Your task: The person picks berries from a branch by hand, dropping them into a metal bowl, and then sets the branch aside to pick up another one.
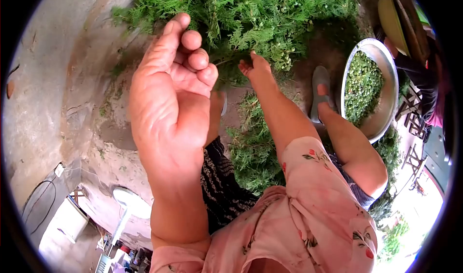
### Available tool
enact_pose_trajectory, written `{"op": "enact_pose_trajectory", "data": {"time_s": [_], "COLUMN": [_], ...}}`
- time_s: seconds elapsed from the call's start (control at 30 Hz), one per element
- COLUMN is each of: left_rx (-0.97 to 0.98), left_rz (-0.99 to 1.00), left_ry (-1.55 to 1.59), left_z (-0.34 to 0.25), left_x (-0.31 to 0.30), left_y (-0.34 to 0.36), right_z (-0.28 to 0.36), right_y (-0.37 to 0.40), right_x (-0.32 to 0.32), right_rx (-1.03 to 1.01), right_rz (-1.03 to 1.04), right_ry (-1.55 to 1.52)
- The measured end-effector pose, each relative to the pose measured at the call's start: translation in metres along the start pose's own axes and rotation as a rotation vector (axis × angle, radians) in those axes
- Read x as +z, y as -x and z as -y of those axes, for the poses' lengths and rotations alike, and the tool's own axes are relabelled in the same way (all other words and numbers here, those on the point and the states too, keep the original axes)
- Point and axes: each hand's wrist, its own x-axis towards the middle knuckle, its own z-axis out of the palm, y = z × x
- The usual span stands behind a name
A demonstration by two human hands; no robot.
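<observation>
Sprawling over the floor (38, 80), item one: a large heap of feathery green branches (270, 12), lying ahead of the seated person, whose pink floral top (318, 191) is filling the near side. I am judging the sprays light and springy, soft at the tips and stiffer toward the stems, not slippery, their small ends probably snapping off easily; the woody stem below the fan of leaves is looking like the sound place to hold.

Item two: a wide metal basin (381, 121), sitting just beside the right leg (354, 152) and carrying loose green bits (361, 82). Filled, it is likely weighing more than any branch, rigid and smooth; its rim, taken at opposite sides, is offering the best grip. The bits are seeming small and inclined to roll or spill.

Item three: cut foliage (255, 152), lying between the legs.

Item four: the left hand (166, 94), rising nearest the eye, its fingers curling loosely inward. Nothing is plainly showing in it; I cannot tell whether the tips are pinching anything.

Item five: the right hand (258, 68), reaching to the heap's near edge, fingers partly bent among the sprigs. Whether they are closing on a stem, I cannot tell.
</observation>
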Motion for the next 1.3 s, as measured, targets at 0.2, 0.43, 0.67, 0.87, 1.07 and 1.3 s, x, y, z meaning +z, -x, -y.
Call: {"op": "enact_pose_trajectory", "data": {"time_s": [0.2,0.43,0.67,0.87,1.07,1.3], "left_rx": [-0.014,0.115,0.207,0.297,0.195,0.077], "left_rz": [-0.019,-0.021,0.038,0.200,0.254,0.255], "left_ry": [-0.010,-0.107,-0.311,-0.576,-0.603,-0.601], "left_z": [0.000,-0.002,0.016,0.037,0.045,0.059], "left_x": [0.002,0.002,0.015,0.029,0.046,0.050], "left_y": [0.001,-0.002,0.000,0.002,0.025,0.010], "right_z": [0.010,0.050,0.112,0.117,0.115,0.114], "right_y": [-0.007,0.103,0.211,0.283,0.294,0.297], "right_x": [-0.003,-0.002,0.018,0.017,-0.007,-0.019], "right_rx": [-0.032,-0.413,-0.769,-0.805,-0.865,-0.880], "right_rz": [-0.029,0.265,0.487,0.513,0.445,0.492], "right_ry": [0.039,0.233,0.524,0.583,0.673,0.821]}}
